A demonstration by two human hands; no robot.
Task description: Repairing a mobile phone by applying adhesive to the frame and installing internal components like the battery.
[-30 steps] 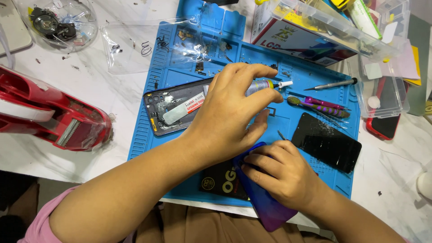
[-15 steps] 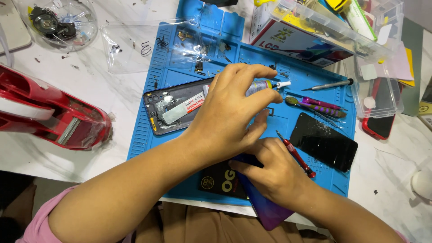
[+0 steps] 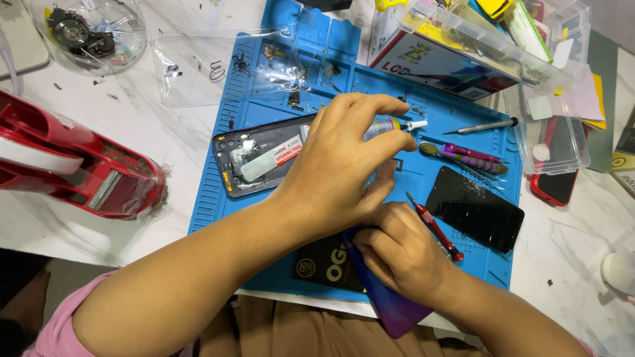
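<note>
Overhead, left hand (image 3: 337, 172) pinches glue tube (image 3: 387, 127); right hand (image 3: 403, 254) clasps purple back cover (image 3: 390, 307).

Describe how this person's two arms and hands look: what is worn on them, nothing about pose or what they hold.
Both forearms are bare, and no gloves, rings, watch or bracelets show on the left hand or the right hand. A pink short sleeve covers the left upper arm at the frame's lower left corner. A sliver of pink shows at the lower right edge too.

Bright, even overhead light; soft shadows, sharp focus throughout.
</note>
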